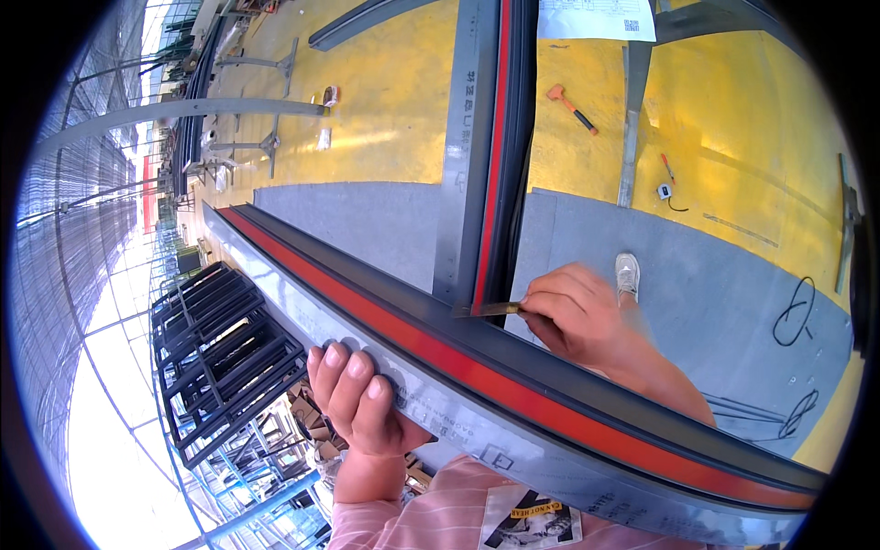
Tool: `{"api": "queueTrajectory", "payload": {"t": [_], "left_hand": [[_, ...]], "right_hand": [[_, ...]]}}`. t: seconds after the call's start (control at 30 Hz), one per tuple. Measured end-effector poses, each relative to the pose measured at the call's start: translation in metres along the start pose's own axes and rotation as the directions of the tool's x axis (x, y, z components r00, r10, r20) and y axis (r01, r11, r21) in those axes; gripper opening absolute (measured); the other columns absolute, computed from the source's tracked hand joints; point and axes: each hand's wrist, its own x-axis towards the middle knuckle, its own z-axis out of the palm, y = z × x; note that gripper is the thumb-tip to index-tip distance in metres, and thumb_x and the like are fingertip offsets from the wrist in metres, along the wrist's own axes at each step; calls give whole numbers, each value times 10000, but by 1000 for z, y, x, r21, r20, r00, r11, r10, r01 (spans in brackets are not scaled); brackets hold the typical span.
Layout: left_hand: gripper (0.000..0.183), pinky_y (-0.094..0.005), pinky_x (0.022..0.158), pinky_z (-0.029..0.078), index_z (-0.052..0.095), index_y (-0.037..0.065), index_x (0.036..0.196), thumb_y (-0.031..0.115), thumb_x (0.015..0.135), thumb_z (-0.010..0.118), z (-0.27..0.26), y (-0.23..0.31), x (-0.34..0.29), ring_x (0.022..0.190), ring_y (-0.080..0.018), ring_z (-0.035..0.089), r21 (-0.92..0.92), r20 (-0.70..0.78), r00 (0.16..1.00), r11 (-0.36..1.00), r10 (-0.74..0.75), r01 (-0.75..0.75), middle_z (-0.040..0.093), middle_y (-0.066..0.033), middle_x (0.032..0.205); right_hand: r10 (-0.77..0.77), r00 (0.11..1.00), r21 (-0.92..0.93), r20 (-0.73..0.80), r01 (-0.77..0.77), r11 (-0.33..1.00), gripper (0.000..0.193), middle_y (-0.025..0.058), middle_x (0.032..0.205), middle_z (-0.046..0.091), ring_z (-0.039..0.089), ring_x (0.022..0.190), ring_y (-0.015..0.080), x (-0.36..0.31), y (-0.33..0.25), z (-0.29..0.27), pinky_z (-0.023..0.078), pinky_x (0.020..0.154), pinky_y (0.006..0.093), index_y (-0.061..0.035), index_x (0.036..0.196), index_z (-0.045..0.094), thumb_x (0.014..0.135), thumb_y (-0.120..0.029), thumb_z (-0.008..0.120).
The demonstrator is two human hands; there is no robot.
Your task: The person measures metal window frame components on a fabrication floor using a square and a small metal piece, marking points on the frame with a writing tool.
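A long dark metal frame profile [550, 401] with a red strip along it runs slantwise across the view in front of me. My left hand [359, 396] is closed against its near grey side, fingertips on the film-covered face. A second profile [466, 165], also with a red strip, meets it from the far side in a T-shaped joint. At that joint my right hand [576, 314] pinches a thin flat tool, like a small blade or brush [490, 310]. The tool's tip lies over the corner where the two profiles meet.
On the yellow floor beyond lie an orange mallet [573, 109], a red-handled tool [667, 167] and a small tape measure [665, 192]. A paper sheet [596, 20] rests at the top. Black frames [229, 353] are stacked at left. Black cord [796, 313] lies at right.
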Motion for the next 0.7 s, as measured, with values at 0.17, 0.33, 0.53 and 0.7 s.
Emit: {"api": "queueTrajectory", "payload": {"t": [0.17,0.33,0.53,0.7], "left_hand": [[540,-523,1089,420,418,46,1328,444,981,527,2,4,-4,1281,-346,500,21,-8,999,999,-41,41,510,-153,1285],[561,-508,1116,402,402,93,1357,432,953,596,-2,8,1,1306,-315,487,20,41,994,995,-98,97,490,-106,1315],[605,-561,1130,313,401,113,1414,492,961,533,-5,9,-6,1327,-365,448,-77,54,990,988,-133,137,471,-132,1368],[599,-548,1138,311,386,122,1416,484,963,539,-6,9,-6,1341,-355,433,-76,75,987,986,-141,147,451,-120,1372]], "right_hand": [[25,999,35,-24,-24,999,276,92,897,639,625,730,272,-2,6,13,513,613,355,-40,937,644,698,4,774],[-40,999,5,-20,40,999,311,97,923,643,632,756,269,-1,8,12,534,649,359,-30,963,649,668,1,743],[-135,991,11,22,134,991,350,111,933,637,631,797,258,-6,12,13,538,680,351,-5,991,658,643,-23,688],[-140,990,27,30,139,990,340,115,943,635,628,808,260,-6,13,13,534,678,348,1,988,658,650,-25,680]]}}
